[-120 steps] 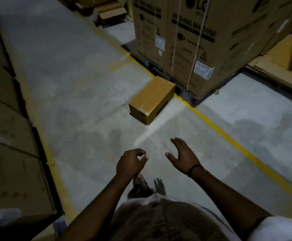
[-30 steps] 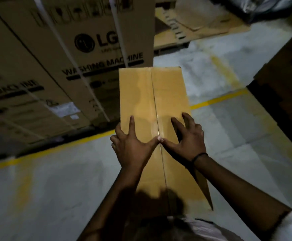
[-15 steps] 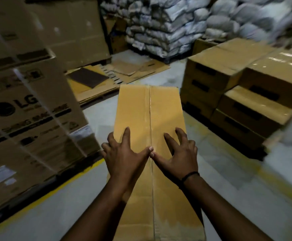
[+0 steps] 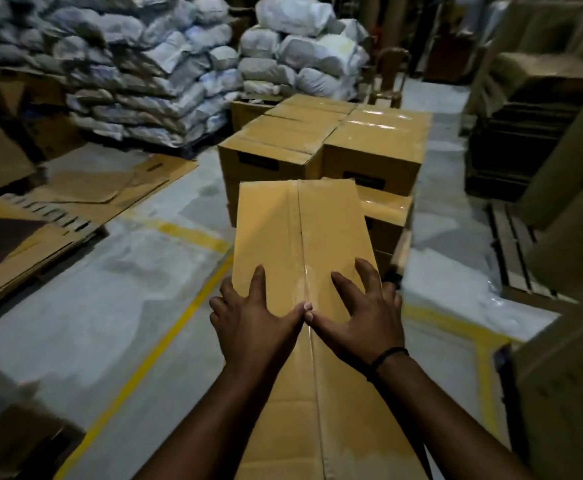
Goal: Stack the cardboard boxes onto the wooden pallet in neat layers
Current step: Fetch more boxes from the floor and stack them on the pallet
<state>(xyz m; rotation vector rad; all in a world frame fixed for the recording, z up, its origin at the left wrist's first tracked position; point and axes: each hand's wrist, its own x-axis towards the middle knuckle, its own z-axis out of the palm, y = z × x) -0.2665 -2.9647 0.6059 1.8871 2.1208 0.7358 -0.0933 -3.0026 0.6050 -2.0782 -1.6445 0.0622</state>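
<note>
I carry a long tan cardboard box [image 4: 300, 230], sealed with clear tape along its middle seam, pointing away from me. My left hand [image 4: 252, 317] lies on its top with the outer fingers wrapped over the left edge. My right hand [image 4: 363, 317] mirrors it over the right edge, and the two thumbs meet at the seam. Just beyond the box's far end stands a stack of similar boxes [image 4: 376, 140] in layers on a wooden pallet [image 4: 401, 247], of which only the near right corner shows.
White sacks [image 4: 137, 64] are piled at the back. Flattened cardboard sheets [image 4: 75, 192] lie on the left. A bare wooden pallet [image 4: 512, 251] and tall cartons [image 4: 567, 393] stand on the right. A yellow floor line [image 4: 165, 341] runs under the box.
I picked the box up from the floor by the washing-machine cartons and turned right. The stacked pallet has swung from the right side to straight ahead and is closer.
</note>
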